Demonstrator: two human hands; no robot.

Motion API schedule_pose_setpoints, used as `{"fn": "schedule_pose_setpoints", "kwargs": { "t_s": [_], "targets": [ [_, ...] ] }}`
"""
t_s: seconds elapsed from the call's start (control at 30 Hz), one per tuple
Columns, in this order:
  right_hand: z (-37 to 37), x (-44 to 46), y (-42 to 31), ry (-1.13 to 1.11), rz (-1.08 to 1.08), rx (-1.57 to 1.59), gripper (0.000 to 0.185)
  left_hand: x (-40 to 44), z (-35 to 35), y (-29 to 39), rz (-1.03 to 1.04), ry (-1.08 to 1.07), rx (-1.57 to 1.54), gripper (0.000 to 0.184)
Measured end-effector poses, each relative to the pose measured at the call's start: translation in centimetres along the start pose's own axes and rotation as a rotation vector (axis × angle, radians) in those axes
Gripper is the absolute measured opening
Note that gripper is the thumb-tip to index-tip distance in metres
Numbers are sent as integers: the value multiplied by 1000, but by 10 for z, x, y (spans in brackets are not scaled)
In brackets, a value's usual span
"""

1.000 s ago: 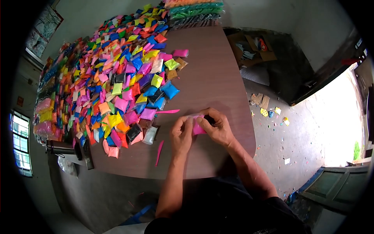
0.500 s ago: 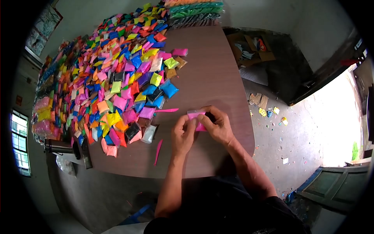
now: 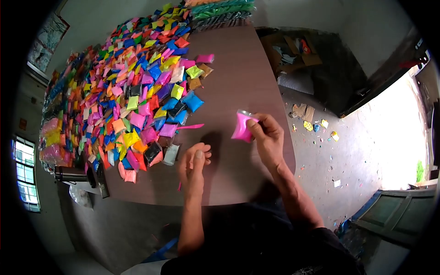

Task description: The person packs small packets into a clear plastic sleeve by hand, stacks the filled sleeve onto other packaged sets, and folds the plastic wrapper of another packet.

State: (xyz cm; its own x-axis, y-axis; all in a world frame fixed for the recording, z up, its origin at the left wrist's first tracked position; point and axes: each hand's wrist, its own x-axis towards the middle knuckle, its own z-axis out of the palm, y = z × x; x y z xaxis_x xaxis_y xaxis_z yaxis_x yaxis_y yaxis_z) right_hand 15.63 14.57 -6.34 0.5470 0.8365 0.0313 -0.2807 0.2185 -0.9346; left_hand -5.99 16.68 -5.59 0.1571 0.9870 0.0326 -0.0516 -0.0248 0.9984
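A small clear packet of bright pink clay-like stuff (image 3: 242, 127) is pinched between the thumb and fingers of my right hand (image 3: 268, 140), raised over the brown table. My left hand (image 3: 194, 166) is apart from it, loosely curled, with fingers slightly apart and nothing visible in them. Beneath that hand lies a pink plastic knife (image 3: 179, 187), mostly hidden; whether the hand touches it I cannot tell. Another pink plastic knife (image 3: 191, 126) lies farther up, at the edge of the pile of colourful packets (image 3: 137, 103).
The pile covers the left side of the brown table (image 3: 229, 68). Stacked bags in orange, green and black (image 3: 222, 10) sit at its far end. A dark flask-like cylinder (image 3: 71, 174) is at the left edge. On the floor to the right stand an open cardboard box (image 3: 309, 59) and scattered scraps.
Both hands were together on the pink packet. My left hand has let go and moved left, over the nearer knife. My right hand has lifted the packet slightly up and right.
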Motion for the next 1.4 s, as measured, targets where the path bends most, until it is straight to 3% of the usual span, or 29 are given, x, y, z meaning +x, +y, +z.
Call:
{"fn": "schedule_pose_setpoints", "kwargs": {
  "t_s": [0.1, 0.23, 0.33, 0.47, 0.63, 0.73, 0.93, 1.17, 1.4],
  "targets": [
    [10, -27, 7, -49, 92, 51, 13, -14, 21, 7, -18, -35, 29, 43],
    [13, -52, 6, -154, 170, -18, 13, -20, 25, -10, -78, -161, 29, 29],
    [5, -54, -5, -226, 175, -91, 18, -21, 17, -23, 63, -157, 123, 19],
    [0, -55, -2, -308, 201, -131, 20, -25, 11, -19, 91, -213, 190, 21],
    [2, -56, 9, -303, 201, -90, 21, -28, 21, -2, -74, -175, -137, 25],
    [3, -57, 10, -311, 221, -92, 22, -28, 11, -9, -154, -172, 10, 22],
    [2, -51, 2, -383, 242, -173, 24, -24, -2, -29, -17, -229, 33, 19],
    [-7, -50, 15, -435, 244, -126, 23, -23, 8, -12, -29, -219, -86, 22],
    [0, -53, 0, -440, 186, -201, 17, -22, -4, -21, -36, -261, 96, 17]
  ]
}}
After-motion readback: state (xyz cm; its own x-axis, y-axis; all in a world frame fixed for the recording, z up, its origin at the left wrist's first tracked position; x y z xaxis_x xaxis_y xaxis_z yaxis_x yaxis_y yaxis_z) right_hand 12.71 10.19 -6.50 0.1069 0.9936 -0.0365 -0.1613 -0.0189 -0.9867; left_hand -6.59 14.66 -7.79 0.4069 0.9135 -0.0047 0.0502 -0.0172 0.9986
